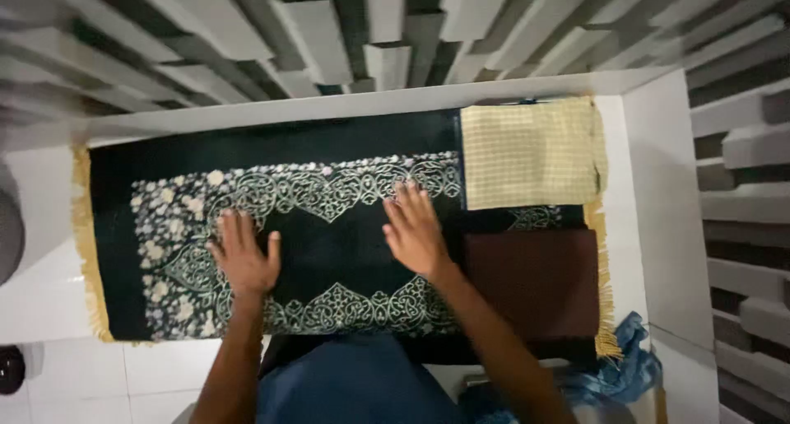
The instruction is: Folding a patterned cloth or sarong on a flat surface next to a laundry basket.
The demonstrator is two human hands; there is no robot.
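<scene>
A dark green rug [329, 136] with pale floral ornament and golden fringe lies flat on the white floor. My left hand [243, 255] rests palm down on its left half, fingers spread. My right hand [414, 229] lies flat near the middle, fingers apart and pointing away from me. Neither hand holds anything. A folded yellow checked cloth [527, 154] sits on the rug's far right corner. A folded dark brown cloth [531, 280] lies on the near right part, just right of my right hand.
A white ledge [329, 104] and a wall of grey blocks [329, 37] run behind the rug. A white wall [662, 202] closes the right side. Crumpled blue fabric [629, 362] lies at the near right. Dark objects [10, 368] sit at the left edge.
</scene>
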